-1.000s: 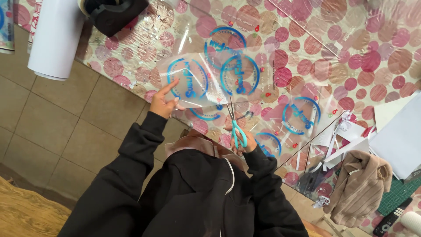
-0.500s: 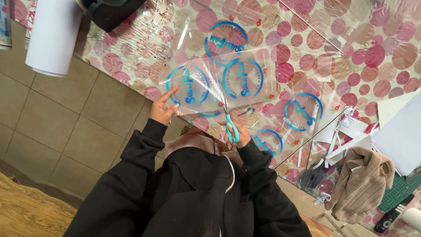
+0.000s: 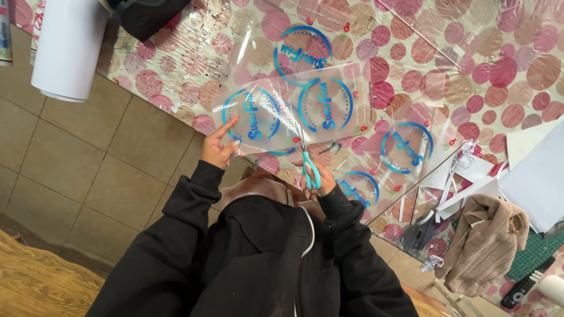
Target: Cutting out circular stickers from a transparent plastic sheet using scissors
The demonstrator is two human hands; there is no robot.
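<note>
Teal scissors (image 3: 309, 170), blades indistinct

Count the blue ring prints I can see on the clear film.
5: two on the held sheet, left and right; one above; one right; one beside the scissors, partly hidden.

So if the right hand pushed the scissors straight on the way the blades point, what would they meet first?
More of the clear printed sheet held by the left hand; the right hand aims the scissors between its two blue rings, it seems.
</note>
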